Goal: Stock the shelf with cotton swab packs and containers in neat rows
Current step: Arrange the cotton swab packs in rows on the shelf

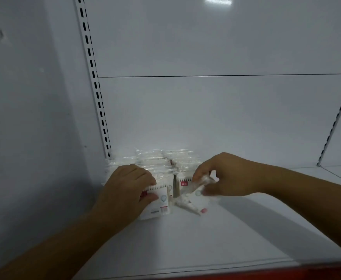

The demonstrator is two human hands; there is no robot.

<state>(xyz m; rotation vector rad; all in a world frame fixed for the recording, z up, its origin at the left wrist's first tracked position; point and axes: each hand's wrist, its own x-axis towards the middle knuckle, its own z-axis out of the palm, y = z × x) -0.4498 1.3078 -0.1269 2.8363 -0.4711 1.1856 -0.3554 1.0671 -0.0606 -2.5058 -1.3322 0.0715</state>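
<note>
Shelf (236, 239) bears swab packs (161, 160) left hand (125, 188) grips (right hand (230, 174) pinches loose pack (194, 202)).

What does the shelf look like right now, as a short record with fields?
shelf: white shelf, stock only at its left end
stock: pack rows, two side by side, running front to back
left: left hand holds the front pack of the left row, upright
right: right hand pinches a tilted pack, not yet standing in the right row
</note>
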